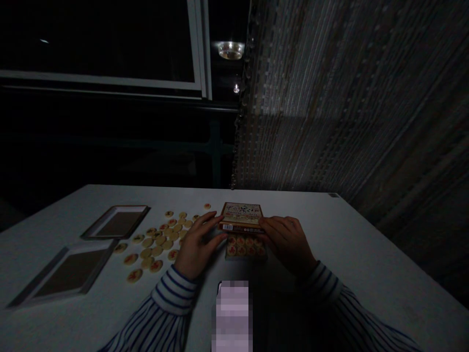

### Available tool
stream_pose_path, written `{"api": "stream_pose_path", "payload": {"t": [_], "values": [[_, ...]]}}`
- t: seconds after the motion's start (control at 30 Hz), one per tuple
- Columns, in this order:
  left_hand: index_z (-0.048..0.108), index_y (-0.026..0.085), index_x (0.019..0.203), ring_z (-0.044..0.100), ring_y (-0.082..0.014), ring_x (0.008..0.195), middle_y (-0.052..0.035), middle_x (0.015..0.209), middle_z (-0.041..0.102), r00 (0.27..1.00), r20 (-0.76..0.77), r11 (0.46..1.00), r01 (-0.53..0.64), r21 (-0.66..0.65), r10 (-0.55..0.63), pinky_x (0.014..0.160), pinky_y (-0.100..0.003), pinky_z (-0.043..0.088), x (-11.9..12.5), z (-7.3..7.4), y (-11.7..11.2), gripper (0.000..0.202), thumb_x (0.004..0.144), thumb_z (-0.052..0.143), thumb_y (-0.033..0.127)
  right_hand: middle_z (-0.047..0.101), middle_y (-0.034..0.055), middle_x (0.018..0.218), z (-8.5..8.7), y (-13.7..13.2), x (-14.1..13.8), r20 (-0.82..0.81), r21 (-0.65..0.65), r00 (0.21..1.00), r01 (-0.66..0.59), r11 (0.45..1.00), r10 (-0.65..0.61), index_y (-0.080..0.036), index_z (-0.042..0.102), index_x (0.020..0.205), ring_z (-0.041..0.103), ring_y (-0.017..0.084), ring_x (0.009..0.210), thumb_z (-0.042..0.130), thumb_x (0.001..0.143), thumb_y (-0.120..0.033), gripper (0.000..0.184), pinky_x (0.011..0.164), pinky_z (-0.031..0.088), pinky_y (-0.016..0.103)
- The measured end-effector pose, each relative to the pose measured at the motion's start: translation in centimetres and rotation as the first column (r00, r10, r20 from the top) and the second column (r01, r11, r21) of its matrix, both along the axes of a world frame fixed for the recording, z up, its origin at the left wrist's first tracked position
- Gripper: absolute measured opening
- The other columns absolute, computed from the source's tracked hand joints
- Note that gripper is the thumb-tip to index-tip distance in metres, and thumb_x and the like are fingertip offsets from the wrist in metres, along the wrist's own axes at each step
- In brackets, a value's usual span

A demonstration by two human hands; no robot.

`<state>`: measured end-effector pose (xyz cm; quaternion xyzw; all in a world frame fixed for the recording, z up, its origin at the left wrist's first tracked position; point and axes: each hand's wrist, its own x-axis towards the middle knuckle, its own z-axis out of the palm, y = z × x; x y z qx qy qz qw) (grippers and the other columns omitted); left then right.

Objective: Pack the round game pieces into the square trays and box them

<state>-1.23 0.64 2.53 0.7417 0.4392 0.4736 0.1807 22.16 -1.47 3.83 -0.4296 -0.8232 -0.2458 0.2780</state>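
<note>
A printed Chinese chess box lid point(242, 215), with dark lettering on top and a barcode on its front side, sits between my two hands. My left hand point(196, 244) grips its left edge, thumb at the near corner. On the right edge, my right hand point(287, 239) holds it with fingers bent over the side. Below and nearer to me lies a box bottom with rows of round chess pieces point(242, 248) marked in red. The lid covers its far part; whether the two touch there I cannot tell. Many loose chess pieces point(157, 250) are scattered left of my left hand.
Two open, shallow boxes stand at the left, a farther one point(148, 211) and a nearer one point(84, 288). A phone point(232, 318) with a blurred screen is at the near edge of the white table point(351, 274). A bead curtain point(311, 98) hangs behind on the right.
</note>
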Motion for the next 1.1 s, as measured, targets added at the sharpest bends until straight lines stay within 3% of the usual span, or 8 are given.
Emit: {"api": "stream_pose_path", "payload": {"t": [0.37,0.6,0.87,1.1], "values": [[0.059,0.025,0.1,0.045,-0.0192,0.108,-0.0035,0.114,0.053,0.995,0.091,0.999,0.038,0.012,-0.039,0.096,-0.036,0.032,-0.4,1.7,-0.1,0.03,0.07,0.057,0.029,0.062,0.0069,0.099,1.2,-0.1,-0.2,-0.104,-0.064,0.992,-0.084,0.994,0.077,-0.016,0.053,0.103,0.051,0.018,0.092,0.047,0.081,-0.03,0.027,0.078,0.035,0.034],[0.06,0.022,0.097,0.049,-0.0177,0.102,-0.0045,0.104,0.058,0.998,0.044,0.997,0.037,0.07,-0.04,0.092,-0.035,0.035,-0.4,3.6,0.8,0.029,0.07,0.058,0.03,0.06,0.0069,0.1,3.1,0.4,0.2,-0.204,-0.095,0.969,-0.162,0.982,0.14,-0.017,0.051,0.107,0.05,0.018,0.094,0.046,0.081,-0.031,0.03,0.081,0.037,0.036],[0.063,0.02,0.091,0.053,-0.0171,0.093,-0.0047,0.094,0.062,0.997,0.049,0.992,0.052,0.116,-0.058,0.086,-0.031,0.039,0.1,5.1,2.1,0.026,0.068,0.059,0.032,0.06,0.007,0.1,4.8,1.2,0.8,-0.32,-0.111,0.939,-0.168,0.98,0.125,-0.018,0.051,0.109,0.051,0.018,0.093,0.047,0.08,-0.031,0.032,0.08,0.041,0.035],[0.063,0.019,0.087,0.054,-0.0176,0.09,-0.0053,0.093,0.062,0.996,0.071,0.997,0.059,0.041,-0.062,0.084,-0.031,0.04,0.6,6.0,3.4,0.027,0.068,0.059,0.036,0.059,0.0056,0.098,5.1,2.1,1.2,-0.419,-0.154,0.903,-0.17,0.973,0.092,-0.02,0.052,0.109,0.053,0.017,0.09,0.046,0.081,-0.032,0.032,0.077,0.044,0.033]]}}
